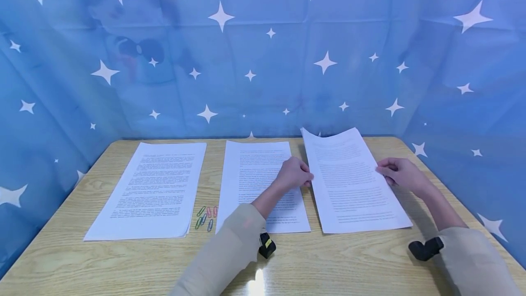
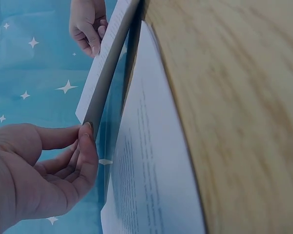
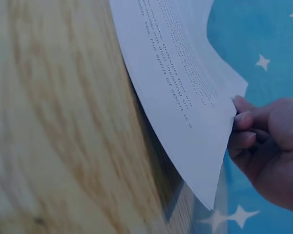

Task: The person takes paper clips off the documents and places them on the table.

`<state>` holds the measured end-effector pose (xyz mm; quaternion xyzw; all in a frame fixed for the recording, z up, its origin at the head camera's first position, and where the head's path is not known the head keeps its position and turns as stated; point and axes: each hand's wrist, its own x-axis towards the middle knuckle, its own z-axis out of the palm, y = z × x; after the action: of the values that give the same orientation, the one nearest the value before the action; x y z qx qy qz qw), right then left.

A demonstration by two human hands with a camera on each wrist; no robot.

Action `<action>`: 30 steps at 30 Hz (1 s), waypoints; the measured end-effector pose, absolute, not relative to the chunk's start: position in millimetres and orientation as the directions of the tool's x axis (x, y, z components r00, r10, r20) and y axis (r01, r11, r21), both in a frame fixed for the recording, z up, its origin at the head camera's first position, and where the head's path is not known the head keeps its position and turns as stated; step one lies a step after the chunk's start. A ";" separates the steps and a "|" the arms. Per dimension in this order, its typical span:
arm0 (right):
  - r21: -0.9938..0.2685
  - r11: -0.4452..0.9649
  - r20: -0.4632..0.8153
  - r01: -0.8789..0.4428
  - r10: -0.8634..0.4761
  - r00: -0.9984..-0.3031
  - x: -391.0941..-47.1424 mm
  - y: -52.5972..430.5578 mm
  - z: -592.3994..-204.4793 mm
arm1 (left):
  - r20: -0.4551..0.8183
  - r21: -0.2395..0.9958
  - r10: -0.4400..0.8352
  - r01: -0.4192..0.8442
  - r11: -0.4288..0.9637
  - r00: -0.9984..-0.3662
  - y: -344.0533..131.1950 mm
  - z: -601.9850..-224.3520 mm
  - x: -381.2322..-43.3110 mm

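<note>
My left hand (image 1: 293, 172) pinches the left edge of a stack of printed paper (image 1: 349, 182) between thumb and fingers. On the opposite edge, my right hand (image 1: 402, 175) pinches the same sheets. The stack is raised off the table, its far edge sagging in the middle; in the right wrist view the sheets (image 3: 171, 97) curve between the hands. Below my left forearm lies a second printed stack (image 1: 263, 163), flat on the table and partly covered by the arm. Seen from the left wrist, that flat stack (image 2: 146, 161) is beside the raised one (image 2: 105, 68).
A third printed stack (image 1: 152, 191) lies flat at the left of the wooden table (image 1: 123, 264). Several coloured paper clips (image 1: 204, 218) are between the left and middle stacks. A blue curtain with white stars (image 1: 263, 58) hangs behind the table and along its sides.
</note>
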<state>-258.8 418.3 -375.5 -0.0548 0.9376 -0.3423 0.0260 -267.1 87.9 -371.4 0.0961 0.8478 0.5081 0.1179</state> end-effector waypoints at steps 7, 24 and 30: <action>-0.637 0.769 -0.047 -0.056 -0.111 -0.993 -260.2 424.9 -380.3 | -0.161 0.877 0.298 0.002 0.480 -0.941 93.6 -372.8 -266.6; -0.585 0.811 -0.049 -0.027 -0.069 -0.996 -263.1 440.6 -392.5 | -0.191 0.858 0.371 0.029 0.513 -0.909 95.5 -373.8 -262.9; -0.555 0.832 -0.034 -0.021 -0.048 -0.998 -262.8 439.6 -391.6 | -0.221 0.866 0.365 -0.010 0.499 -0.904 93.5 -375.4 -262.3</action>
<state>-262.8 439.6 -391.6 -0.0181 0.9567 -0.2896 0.0233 -262.3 93.5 -375.4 0.1051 0.8443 0.4891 0.1921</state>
